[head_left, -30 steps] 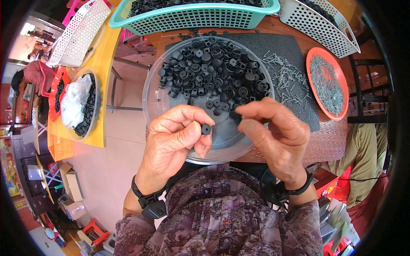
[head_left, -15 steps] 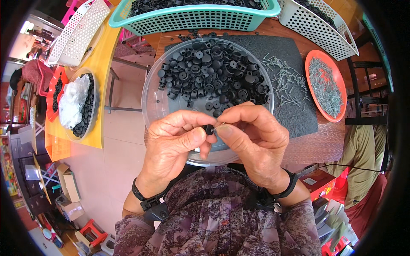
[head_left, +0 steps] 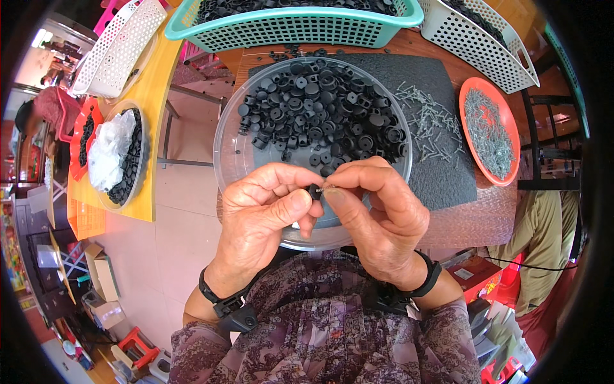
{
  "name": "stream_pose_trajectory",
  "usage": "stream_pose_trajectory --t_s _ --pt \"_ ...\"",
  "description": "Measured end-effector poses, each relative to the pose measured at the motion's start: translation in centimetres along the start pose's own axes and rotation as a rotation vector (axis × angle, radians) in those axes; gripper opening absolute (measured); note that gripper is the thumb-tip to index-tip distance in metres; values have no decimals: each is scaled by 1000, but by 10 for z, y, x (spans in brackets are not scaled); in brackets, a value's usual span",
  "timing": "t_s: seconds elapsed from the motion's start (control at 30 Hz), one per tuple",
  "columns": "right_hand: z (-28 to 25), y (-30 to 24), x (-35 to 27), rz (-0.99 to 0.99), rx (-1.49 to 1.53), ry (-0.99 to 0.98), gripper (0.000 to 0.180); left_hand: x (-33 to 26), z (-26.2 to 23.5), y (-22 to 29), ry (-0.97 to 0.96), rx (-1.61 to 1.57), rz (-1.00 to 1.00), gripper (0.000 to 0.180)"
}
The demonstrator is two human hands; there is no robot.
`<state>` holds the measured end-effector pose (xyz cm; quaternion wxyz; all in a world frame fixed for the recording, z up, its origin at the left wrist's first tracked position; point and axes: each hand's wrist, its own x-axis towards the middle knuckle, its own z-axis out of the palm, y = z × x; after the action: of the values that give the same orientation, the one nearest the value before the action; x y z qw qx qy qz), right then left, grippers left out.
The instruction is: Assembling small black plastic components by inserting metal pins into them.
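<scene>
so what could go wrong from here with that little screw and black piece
The screw is thin and pinched by the right hand, so it might slip loose.

The black piece is small too; if the left hand let go, it could drop into the clear tub and get lost among similar pieces.

The orange plate looks close to the table's edge, so a bump might spill its screws.

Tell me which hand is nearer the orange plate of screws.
Right. The right hand is over the near part of the clear bowl, with the orange plate off to its right and forward; the left hand is left of the right hand, farther away.
</scene>
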<state>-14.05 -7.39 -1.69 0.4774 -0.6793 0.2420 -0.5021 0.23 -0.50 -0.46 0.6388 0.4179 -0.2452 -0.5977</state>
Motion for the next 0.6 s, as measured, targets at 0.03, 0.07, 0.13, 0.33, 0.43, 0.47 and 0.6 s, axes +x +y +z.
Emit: stream_pose_trajectory --t_s 0.03,0.07,0.13,0.33,0.43,0.47,0.6 --pt "0 0 0 2 0 4 21 0 0 0 1 0 0 21" --pt "0 0 1 1 0 3 21 0 0 0 2 23 9 21" --pt "0 -1 0 -8 -11 -5 21 -1 0 -1 3 44 16 21" --pt "0 -2 -3 -9 -63 -39 21 -2 -1 -1 32 76 11 20" --pt "0 -3 -2 -20 -95 -36 21 -3 -2 -1 11 122 17 22" --pt "1 -5 -2 -19 -95 -37 21 -3 0 -1 22 147 46 23" --pt "1 -5 1 -71 -157 -44 19 -3 1 1 52 185 64 22"
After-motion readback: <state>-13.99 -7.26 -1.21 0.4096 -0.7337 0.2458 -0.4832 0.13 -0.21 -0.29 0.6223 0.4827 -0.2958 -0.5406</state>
